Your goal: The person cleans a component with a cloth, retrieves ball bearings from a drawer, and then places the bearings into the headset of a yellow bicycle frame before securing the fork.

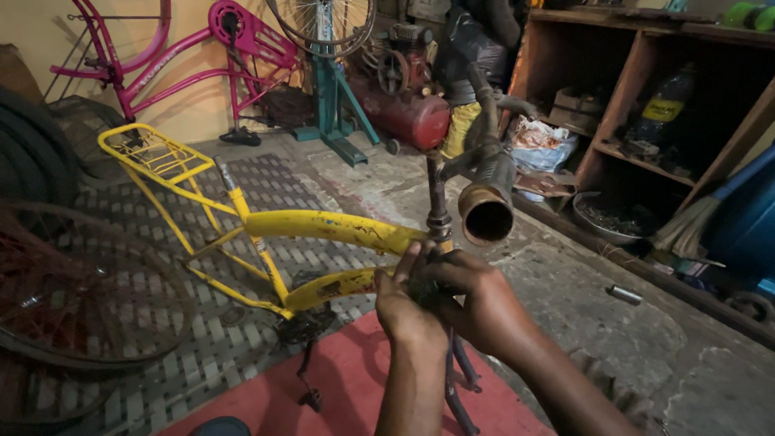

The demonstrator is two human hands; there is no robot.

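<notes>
A yellow bicycle frame (323, 226) with a rear rack (153, 153) stands in front of me. Both hands are wrapped around its head tube at the front. My left hand (408, 303) grips the near side, fingers curled over the tube. My right hand (472, 295) closes on it from the right. Above them rises the dark steering stem (438, 194) and a rusty handlebar (488, 198) whose open end faces me. The dark fork legs (460, 379) hang below my wrists.
A spoked wheel (73, 299) lies at the left on a patterned mat. A red mat (355, 387) lies under the frame. A pink bicycle frame (161, 56), a red compressor (404, 105) and wooden shelves (646, 97) stand behind. A small metal cylinder (624, 295) lies on the concrete.
</notes>
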